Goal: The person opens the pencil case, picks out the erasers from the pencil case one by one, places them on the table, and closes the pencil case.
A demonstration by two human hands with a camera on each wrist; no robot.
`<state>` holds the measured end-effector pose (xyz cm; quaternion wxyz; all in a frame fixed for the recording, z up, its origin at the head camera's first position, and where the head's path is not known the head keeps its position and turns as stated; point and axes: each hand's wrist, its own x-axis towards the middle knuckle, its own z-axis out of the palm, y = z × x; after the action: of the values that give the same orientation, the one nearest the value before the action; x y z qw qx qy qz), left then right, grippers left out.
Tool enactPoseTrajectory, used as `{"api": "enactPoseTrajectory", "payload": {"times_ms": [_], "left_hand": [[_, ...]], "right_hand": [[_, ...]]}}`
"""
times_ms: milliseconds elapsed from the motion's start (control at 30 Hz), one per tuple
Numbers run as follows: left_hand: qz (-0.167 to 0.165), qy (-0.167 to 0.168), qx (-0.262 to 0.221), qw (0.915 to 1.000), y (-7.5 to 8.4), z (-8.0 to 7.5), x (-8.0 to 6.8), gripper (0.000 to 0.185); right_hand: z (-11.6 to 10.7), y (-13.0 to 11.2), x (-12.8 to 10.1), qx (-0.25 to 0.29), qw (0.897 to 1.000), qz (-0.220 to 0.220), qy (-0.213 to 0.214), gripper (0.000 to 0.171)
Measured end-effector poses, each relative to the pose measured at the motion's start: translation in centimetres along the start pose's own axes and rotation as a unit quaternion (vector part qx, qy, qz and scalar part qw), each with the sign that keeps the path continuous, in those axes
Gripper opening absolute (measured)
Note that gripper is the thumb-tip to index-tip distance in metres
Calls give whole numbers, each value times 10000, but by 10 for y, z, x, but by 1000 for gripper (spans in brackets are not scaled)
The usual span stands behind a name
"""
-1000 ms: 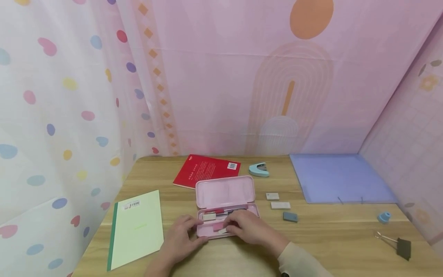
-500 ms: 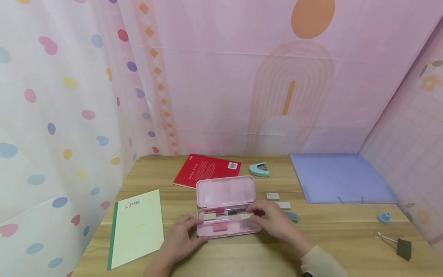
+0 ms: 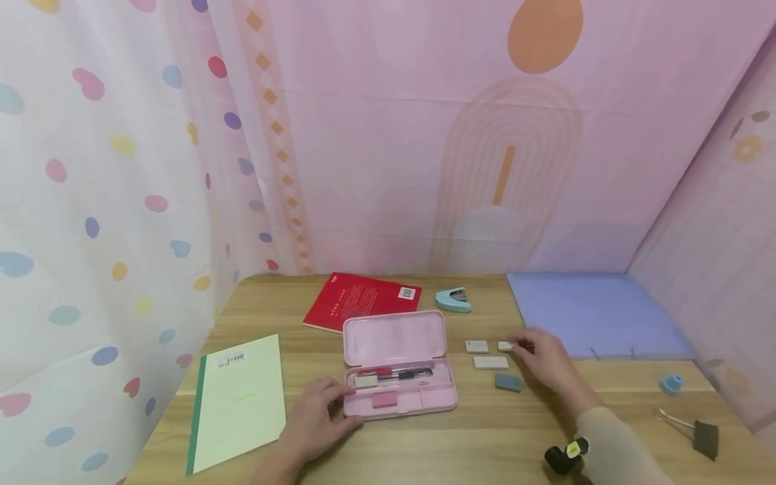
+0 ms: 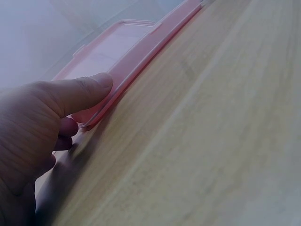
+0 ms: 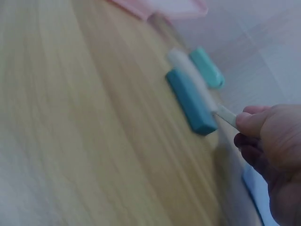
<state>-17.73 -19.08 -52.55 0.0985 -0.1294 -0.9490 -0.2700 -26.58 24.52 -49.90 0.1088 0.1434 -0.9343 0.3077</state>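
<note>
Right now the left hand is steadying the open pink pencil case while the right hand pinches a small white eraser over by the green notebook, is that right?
Not quite. The left hand does steady the pink pencil case, but the right hand pinches the small white eraser near the purple folder, as the head view shows.

A small white eraser (image 3: 506, 346) sits pinched, beside an open pink pencil case (image 3: 397, 367) lying flat.
</note>
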Motion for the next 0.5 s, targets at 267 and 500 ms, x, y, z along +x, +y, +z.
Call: {"api": "enactPoseTrajectory", "payload": {"times_ms": [267, 500], "left_hand": [[-22, -25, -16, 10000, 0, 0, -1, 54], [-25, -33, -38, 10000, 1, -2, -1, 48]], "right_hand": [[7, 6, 6, -765, 9963, -315, -244, 13], [8, -7, 5, -606, 9980, -156, -118, 14]]}}
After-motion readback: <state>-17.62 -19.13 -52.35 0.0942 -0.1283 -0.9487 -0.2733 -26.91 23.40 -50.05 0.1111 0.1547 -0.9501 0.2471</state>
